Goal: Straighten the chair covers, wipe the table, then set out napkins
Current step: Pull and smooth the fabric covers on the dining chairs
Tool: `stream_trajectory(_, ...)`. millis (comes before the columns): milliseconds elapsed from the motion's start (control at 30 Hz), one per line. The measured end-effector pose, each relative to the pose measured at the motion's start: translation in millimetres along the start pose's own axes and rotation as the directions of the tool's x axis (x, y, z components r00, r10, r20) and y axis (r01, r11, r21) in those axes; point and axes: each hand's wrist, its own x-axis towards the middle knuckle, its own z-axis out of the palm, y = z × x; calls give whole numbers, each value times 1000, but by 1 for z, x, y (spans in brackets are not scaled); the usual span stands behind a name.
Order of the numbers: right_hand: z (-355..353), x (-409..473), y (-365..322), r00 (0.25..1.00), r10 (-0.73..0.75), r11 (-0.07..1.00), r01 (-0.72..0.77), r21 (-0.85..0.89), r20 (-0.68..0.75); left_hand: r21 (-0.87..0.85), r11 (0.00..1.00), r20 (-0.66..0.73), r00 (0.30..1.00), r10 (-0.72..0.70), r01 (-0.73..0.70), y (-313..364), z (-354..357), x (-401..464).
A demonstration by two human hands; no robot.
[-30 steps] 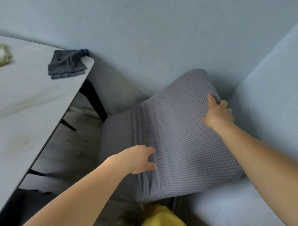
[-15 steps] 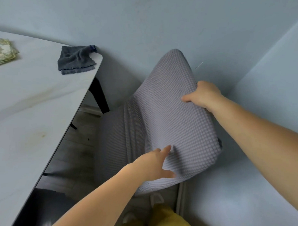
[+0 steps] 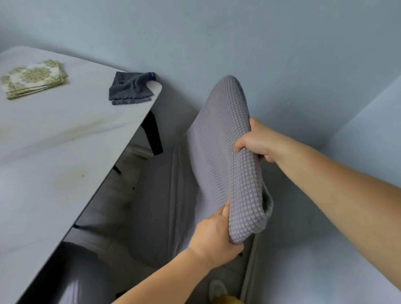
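Nearest the camera, the left hand [image 3: 215, 236] reaches in from the bottom edge and grips the lower end of the grey waffle-weave chair cover [image 3: 227, 155], its fingers curled under the hem and its thumb pressed on the fabric above. Just beyond, the right hand [image 3: 254, 139] comes from the right and pinches the cover's right edge, thumb on the front face and fingers wrapped behind. The cover sheathes the backrest of a chair that stands in the corner where two pale blue walls [image 3: 282, 46] meet. The backrest's long axis runs from the near hem, low in the view, up and away to its rounded top, which points toward the far wall. To its left the covered seat [image 3: 160, 198] lies in shadow, partly under the edge of the white marble-look table [image 3: 47, 168]. A black table leg [image 3: 152, 133] shows below the rounded corner. On that far corner lies a crumpled dark grey wiping cloth [image 3: 130, 88], and farther left on the tabletop rests a stack of folded patterned napkins [image 3: 34, 78], well apart from the cloth.
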Motion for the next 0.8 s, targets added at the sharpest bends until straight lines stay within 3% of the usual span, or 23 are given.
stream_trajectory(200,21,-3,-7,997,-32,999,33,10,-70,135,991,49,999,-15,8,-18,-33,-16)
stream_trajectory(433,44,-21,6,990,-5,996,18,92,-141,195,980,214,973,-88,46,-46,-81,-38)
stream_trajectory(633,51,-45,21,998,66,968,-66,241,8,249,968,364,927,-94,1,-61,-98,-57)
stream_trajectory(800,59,-58,26,977,147,927,-190,323,153,296,955,380,919,-108,-11,-79,-95,-85)
